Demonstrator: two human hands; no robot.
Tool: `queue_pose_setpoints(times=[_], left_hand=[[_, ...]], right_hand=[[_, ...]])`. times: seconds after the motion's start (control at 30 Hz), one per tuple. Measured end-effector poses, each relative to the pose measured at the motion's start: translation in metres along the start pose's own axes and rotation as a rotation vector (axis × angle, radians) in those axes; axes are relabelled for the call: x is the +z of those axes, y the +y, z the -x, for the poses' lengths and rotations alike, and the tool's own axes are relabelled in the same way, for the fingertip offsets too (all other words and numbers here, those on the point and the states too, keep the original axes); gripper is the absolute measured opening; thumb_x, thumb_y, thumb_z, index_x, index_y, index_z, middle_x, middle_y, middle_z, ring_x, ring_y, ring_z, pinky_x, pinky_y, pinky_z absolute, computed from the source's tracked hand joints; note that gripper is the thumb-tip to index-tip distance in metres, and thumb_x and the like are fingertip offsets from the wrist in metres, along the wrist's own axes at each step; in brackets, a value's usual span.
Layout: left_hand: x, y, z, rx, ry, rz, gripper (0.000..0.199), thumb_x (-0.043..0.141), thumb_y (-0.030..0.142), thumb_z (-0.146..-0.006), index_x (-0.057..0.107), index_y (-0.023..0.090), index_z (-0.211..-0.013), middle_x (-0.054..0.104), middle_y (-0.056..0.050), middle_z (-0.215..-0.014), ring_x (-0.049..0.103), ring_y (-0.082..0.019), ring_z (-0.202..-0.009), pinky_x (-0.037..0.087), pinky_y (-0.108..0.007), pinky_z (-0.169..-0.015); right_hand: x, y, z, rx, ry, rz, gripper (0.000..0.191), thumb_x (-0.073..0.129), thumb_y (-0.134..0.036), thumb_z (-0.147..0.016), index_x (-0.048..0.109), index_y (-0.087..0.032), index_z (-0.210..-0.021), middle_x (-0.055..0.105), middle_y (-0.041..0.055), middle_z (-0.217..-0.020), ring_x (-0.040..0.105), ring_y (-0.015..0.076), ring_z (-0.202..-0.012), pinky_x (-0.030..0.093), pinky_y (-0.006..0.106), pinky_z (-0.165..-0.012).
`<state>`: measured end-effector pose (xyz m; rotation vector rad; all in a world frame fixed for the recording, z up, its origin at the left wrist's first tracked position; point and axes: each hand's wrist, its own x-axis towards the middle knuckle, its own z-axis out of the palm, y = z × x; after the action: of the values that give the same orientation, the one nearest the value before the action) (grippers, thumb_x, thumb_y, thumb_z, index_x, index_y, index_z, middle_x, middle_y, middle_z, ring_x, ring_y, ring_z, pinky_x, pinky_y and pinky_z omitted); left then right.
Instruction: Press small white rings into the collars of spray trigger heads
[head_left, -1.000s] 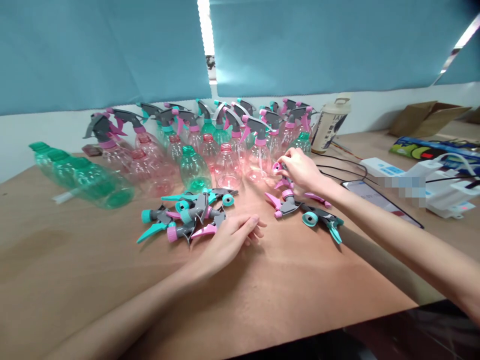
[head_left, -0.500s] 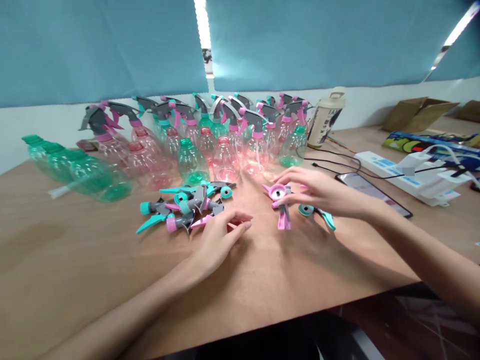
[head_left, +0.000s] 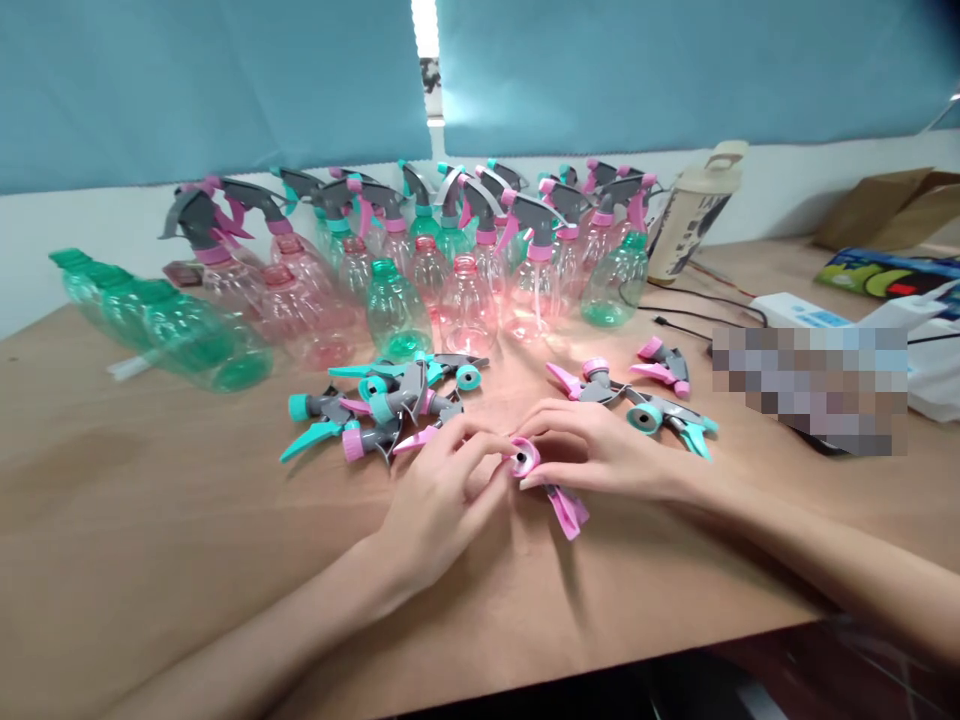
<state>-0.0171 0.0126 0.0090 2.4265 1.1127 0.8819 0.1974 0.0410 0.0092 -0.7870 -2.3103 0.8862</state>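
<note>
Pale lidded tumbler (head_left: 694, 215) beside dark cables (head_left: 709, 300), near white power strip (head_left: 799, 311).

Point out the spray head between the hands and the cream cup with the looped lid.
Spray head (head_left: 571, 515): head view, on its pink trigger.
Cream cup (head_left: 686, 225): head view, on its printed side.

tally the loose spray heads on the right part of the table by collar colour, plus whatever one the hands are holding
Pink-collared spray heads lying on the right: 2
Teal-collared spray head lying on the right: 1
Held pink-collared spray head, between left hand and right hand: 1
Total: 4
</note>
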Motion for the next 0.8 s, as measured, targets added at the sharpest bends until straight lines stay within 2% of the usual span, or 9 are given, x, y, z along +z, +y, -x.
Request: queue_pose_setpoints(times=[0.2,0.4,0.7,0.8], left_hand=[[-0.0006,0.0006,0.0001,0.01,0.01,-0.012,0.015,0.052,0.014,-0.086,0.061,0.02,-0.097,0.057,-0.004,-0.095,0.056,-0.016,-0.087,0.047,-0.03,-0.078],[-0.0002,0.0017,0.0009,0.047,0.001,-0.007,0.018,0.049,0.016,-0.088,0.062,0.021,-0.1,0.056,-0.005,-0.096,0.056,-0.016,-0.088,0.047,-0.03,-0.078],[0.0028,0.0041,0.0043,0.053,0.0,0.05,0.023,0.049,0.013,-0.089,0.063,0.021,-0.105,0.055,-0.004,-0.096,0.055,-0.015,-0.087,0.048,-0.026,-0.074],[0.0047,0.0045,0.0047,0.059,-0.011,0.067,0.023,0.049,0.011,-0.089,0.063,0.02,-0.104,0.055,-0.004,-0.096,0.055,-0.014,-0.087,0.048,-0.025,-0.074]], right_hand=[[0.0055,0.001,0.0055,0.039,0.061,-0.041,0.027,0.066,-0.036,-0.08,0.063,-0.02,-0.101,0.068,0.005,-0.099,0.062,0.0182,-0.09,0.05,0.033,-0.081],[0.0033,-0.0022,0.0073,0.036,0.038,-0.065,0.025,0.067,-0.034,-0.08,0.064,-0.02,-0.1,0.067,0.0036,-0.099,0.061,0.0154,-0.09,0.049,0.027,-0.078],[0.0072,0.0005,0.0073,0.082,0.059,-0.116,0.029,0.072,-0.035,-0.075,0.066,-0.018,-0.098,0.068,0.0038,-0.094,0.061,0.0153,-0.083,0.048,0.027,-0.074],[0.0079,-0.0007,0.0076,0.096,0.028,-0.177,0.026,0.07,-0.031,-0.077,0.066,-0.019,-0.1,0.068,0.0022,-0.093,0.061,0.0148,-0.084,0.048,0.026,-0.076]])
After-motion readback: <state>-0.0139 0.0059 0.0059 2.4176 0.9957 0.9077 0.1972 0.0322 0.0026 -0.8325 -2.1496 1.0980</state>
